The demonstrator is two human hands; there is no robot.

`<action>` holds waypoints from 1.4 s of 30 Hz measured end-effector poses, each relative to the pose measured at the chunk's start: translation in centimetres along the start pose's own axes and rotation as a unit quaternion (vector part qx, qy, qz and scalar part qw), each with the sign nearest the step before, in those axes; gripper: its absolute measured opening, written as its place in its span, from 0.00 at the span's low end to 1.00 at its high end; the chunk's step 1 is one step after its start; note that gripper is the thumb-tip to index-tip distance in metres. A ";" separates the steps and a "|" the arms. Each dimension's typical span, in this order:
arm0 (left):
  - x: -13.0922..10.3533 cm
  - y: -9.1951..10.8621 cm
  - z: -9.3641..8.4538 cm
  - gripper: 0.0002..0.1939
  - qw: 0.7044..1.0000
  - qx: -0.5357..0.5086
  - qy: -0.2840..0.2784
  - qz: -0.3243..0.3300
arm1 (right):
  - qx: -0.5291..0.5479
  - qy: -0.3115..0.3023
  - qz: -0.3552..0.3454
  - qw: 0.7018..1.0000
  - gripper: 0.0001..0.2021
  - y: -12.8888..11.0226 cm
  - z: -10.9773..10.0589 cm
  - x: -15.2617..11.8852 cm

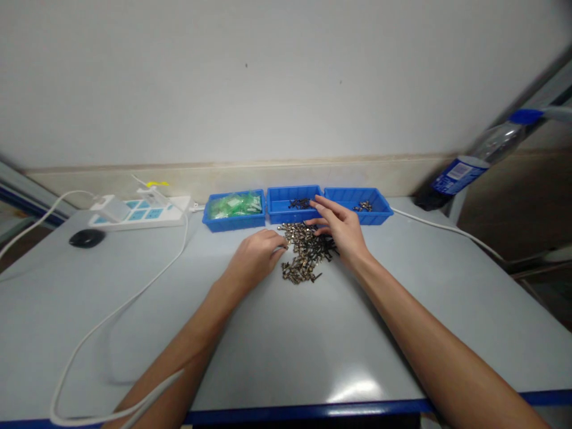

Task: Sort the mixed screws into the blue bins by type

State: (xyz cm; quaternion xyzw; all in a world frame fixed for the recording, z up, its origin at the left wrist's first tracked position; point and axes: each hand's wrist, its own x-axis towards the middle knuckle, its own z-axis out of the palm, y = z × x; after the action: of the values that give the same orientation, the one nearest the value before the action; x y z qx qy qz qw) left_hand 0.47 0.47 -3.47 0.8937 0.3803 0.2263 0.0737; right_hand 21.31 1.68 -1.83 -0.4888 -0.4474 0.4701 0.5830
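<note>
1. Three blue bins (290, 217) are lined along a white wall (286, 89) on a grey table (286, 351).
2. Screws (302, 268) are heaped before them.
3. Right hand (345, 231): fingers spread. Left hand (255, 251): fingers curled; any pinch cannot be told.

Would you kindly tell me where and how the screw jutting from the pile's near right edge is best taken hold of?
I'd pinch the screw by its jutting end, coming from the near right with the right hand. That end sticks out rightward from the pile over the tabletop, so fingertips should probably reach it without catching neighbouring screws.
</note>
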 end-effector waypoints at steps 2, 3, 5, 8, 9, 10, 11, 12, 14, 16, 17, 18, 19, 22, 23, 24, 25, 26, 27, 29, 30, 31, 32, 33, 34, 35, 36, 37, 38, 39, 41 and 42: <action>0.0 0.0 -0.1 0.04 1.000 0.000 -0.002 -0.006 | 0.004 -0.005 -0.004 1.000 0.24 -0.1 -0.2 -0.2; 0.0 0.1 -0.1 0.04 1.000 0.000 -0.005 -0.007 | 0.003 -0.009 -0.010 1.000 0.23 -0.1 -0.3 -0.2; 0.0 0.2 -0.3 0.04 1.000 -0.004 -0.011 -0.006 | -0.005 -0.019 -0.026 0.999 0.21 -0.1 -0.4 -0.4; 0.1 0.4 -0.5 0.05 1.000 -0.010 -0.017 -0.007 | -0.024 -0.046 -0.044 0.998 0.16 0.0 -0.3 -0.6; 0.0 0.4 -0.6 0.05 1.000 -0.011 -0.019 -0.009 | -0.029 -0.058 -0.047 0.997 0.15 0.0 -0.3 -0.7; 0.0 0.4 -0.7 0.04 1.000 -0.011 -0.021 -0.011 | -0.033 -0.068 -0.049 0.996 0.14 0.1 -0.2 -0.7; 0.0 0.4 -0.7 0.04 1.000 -0.011 -0.020 -0.013 | -0.036 -0.075 -0.050 0.995 0.14 0.2 -0.1 -0.8; 0.0 0.4 -0.7 0.03 1.000 -0.013 -0.017 -0.012 | -0.037 -0.080 -0.051 0.995 0.14 0.2 -0.1 -0.8; 0.0 0.4 -0.7 0.04 1.000 -0.025 -0.007 0.000 | -0.037 -0.084 -0.051 0.994 0.13 0.4 0.0 -0.9; 0.0 0.2 -0.5 0.06 0.999 -0.042 0.000 0.021 | -0.037 -0.081 -0.051 0.995 0.12 0.4 0.0 -0.9; -0.1 0.2 -0.3 0.06 0.998 -0.049 -0.001 0.032 | -0.037 -0.079 -0.050 0.995 0.12 0.5 0.0 -0.9; -0.1 0.1 -0.2 0.06 0.998 -0.051 -0.003 0.041 | -0.037 -0.078 -0.049 0.995 0.12 0.5 -0.1 -0.9; -0.1 0.0 -0.1 0.06 0.998 -0.049 -0.003 0.045 | -0.037 -0.077 -0.048 0.995 0.12 0.5 -0.1 -0.8; -0.1 -0.2 -0.1 0.08 0.999 -0.033 0.006 0.042 | -0.038 -0.076 -0.044 0.995 0.13 0.6 -0.2 -0.8; -0.1 -0.2 -0.2 0.08 0.999 -0.029 0.014 0.042 | -0.038 -0.076 -0.043 0.995 0.13 0.6 -0.2 -0.8; 0.0 -0.3 -0.3 0.09 0.998 -0.029 0.025 0.043 | -0.038 -0.076 -0.042 0.996 0.13 0.6 -0.2 -0.8; 0.0 -0.2 -0.4 0.10 0.998 -0.032 0.039 0.047 | -0.039 -0.075 -0.041 0.996 0.13 0.6 -0.2 -0.8; 0.0 -0.2 -0.5 0.10 0.996 -0.039 0.058 0.052 | -0.040 -0.075 -0.039 0.996 0.13 0.6 -0.2 -0.8; 0.1 -0.1 -0.6 0.10 0.994 -0.051 0.080 0.054 | -0.042 -0.075 -0.038 0.996 0.14 0.6 -0.2 -0.8; 0.2 0.3 -0.8 0.08 0.989 -0.089 0.116 0.031 | -0.045 -0.081 -0.034 0.995 0.13 0.4 -0.1 -0.9; 0.3 0.6 -0.9 0.06 0.985 -0.119 0.129 0.002 | -0.047 -0.086 -0.034 0.995 0.13 0.3 -0.1 -1.0; 0.4 0.8 -1.0 0.04 0.977 -0.157 0.137 -0.036 | -0.050 -0.093 -0.034 0.994 0.13 0.2 -0.1 -1.0; 0.5 1.1 -1.1 0.03 0.966 -0.201 0.143 -0.079 | -0.053 -0.101 -0.036 0.993 0.12 0.0 0.0 -1.1; 0.6 1.4 -1.2 0.03 0.950 -0.247 0.148 -0.123 | -0.056 -0.111 -0.038 0.992 0.12 0.0 0.0 -1.2; 0.7 1.6 -1.2 0.05 0.930 -0.291 0.155 -0.162 | -0.061 -0.120 -0.039 0.990 0.12 -0.1 0.0 -1.3; 0.8 1.8 -1.3 0.06 0.909 -0.329 0.163 -0.195 | -0.067 -0.130 -0.039 0.989 0.12 -0.1 0.0 -1.4; 0.9 1.9 -1.4 0.08 0.889 -0.363 0.171 -0.220 | -0.072 -0.140 -0.036 0.987 0.13 -0.1 0.0 -1.4; 0.9 2.1 -1.5 0.09 0.872 -0.391 0.176 -0.238 | -0.075 -0.152 -0.030 0.985 0.13 -0.1 0.0 -1.5; 1.0 2.2 -1.5 0.10 0.856 -0.415 0.178 -0.251 | -0.073 -0.163 -0.023 0.984 0.14 -0.1 0.0 -1.6; 1.0 2.3 -1.5 0.11 0.843 -0.436 0.177 -0.261 | -0.066 -0.174 -0.014 0.982 0.16 0.0 0.1 -1.7; 1.1 2.4 -1.5 0.13 0.824 -0.467 0.168 -0.273 | -0.038 -0.189 0.004 0.981 0.17 -0.1 0.2 -1.8; 1.1 2.5 -1.5 0.13 0.817 -0.479 0.162 -0.278 | -0.022 -0.193 0.012 0.981 0.17 -0.1 0.2 -1.9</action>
State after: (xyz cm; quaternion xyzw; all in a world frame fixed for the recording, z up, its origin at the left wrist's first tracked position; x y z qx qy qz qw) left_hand 2.03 -0.58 -1.02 0.5527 0.4624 0.4915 0.4890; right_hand 20.83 -0.14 -1.85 -0.4072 -0.5559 0.5523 0.4692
